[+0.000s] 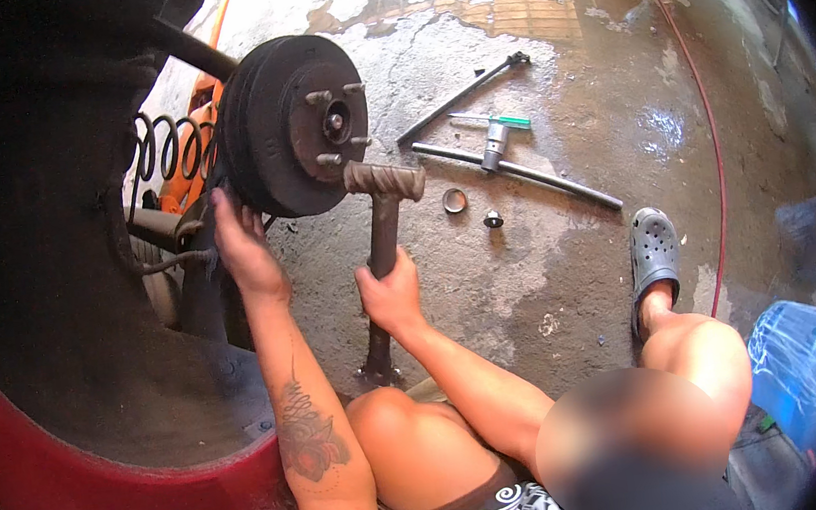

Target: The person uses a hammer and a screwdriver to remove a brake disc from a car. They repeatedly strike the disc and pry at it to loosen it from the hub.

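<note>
A dark brake drum (257, 121) with several wheel studs stands on its hub (337, 122) inside the wheel arch. My left hand (249, 253) is at the drum's lower back edge, its fingers stretched upward; whether they touch the drum I cannot tell. My right hand (392, 292) is wrapped round the shaft of a heavy T-shaped steel hammer (383, 230). Its ribbed head is up, just below and in front of the drum's face. The lower end of the shaft reaches down beside my knee.
On the wet concrete lie a dark bar (461, 100), a long breaker bar (551, 182) with a socket, a green-handled screwdriver (512, 122), a round metal cap (454, 200) and a nut (493, 218). A coil spring (164, 147) is behind the drum. A red hose (696, 91) runs at right.
</note>
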### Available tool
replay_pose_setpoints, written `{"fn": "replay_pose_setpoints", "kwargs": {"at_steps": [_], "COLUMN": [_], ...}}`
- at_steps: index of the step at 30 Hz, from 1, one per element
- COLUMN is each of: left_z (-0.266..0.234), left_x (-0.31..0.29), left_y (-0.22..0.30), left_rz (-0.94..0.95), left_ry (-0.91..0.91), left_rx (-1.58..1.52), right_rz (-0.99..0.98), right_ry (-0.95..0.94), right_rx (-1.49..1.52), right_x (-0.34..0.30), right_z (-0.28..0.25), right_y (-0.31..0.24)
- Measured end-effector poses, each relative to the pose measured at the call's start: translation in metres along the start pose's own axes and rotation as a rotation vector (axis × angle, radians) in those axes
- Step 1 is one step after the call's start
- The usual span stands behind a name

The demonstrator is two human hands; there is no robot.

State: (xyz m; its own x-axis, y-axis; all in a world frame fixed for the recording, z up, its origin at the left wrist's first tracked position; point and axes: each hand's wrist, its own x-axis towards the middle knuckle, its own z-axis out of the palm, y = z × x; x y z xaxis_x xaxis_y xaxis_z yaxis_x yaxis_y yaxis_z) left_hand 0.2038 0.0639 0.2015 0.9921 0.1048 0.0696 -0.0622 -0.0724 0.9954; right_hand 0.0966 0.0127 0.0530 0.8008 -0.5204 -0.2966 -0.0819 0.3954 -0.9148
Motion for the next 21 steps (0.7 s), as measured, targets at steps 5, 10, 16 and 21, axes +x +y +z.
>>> {"fn": "replay_pose_setpoints", "kwargs": {"at_steps": [5,10,16,21], "left_z": [-0.002,-0.003,0.000,0.001], "left_x": [0.002,0.001,0.000,-0.003], "left_y": [-0.002,0.001,0.001,0.003], "left_rz": [0.013,0.042,0.032,0.043], "left_ry": [0.022,-0.018,-0.040,-0.040], "left_rx": [0.031,0.021,0.063,0.040], "right_rz": [0.059,-0.027,-0.019,0.116], "right_ry": [0.257,0.137,0.199,-0.032], "right_rx": [-0.035,0.083,0.071,-0.047], "right_x": [-0.007,-0.002,-0.003,0.002], "right_z": [-0.024,-0.010,-0.013,-0.001], "right_y": [0.006,0.001,0.007,0.005]}}
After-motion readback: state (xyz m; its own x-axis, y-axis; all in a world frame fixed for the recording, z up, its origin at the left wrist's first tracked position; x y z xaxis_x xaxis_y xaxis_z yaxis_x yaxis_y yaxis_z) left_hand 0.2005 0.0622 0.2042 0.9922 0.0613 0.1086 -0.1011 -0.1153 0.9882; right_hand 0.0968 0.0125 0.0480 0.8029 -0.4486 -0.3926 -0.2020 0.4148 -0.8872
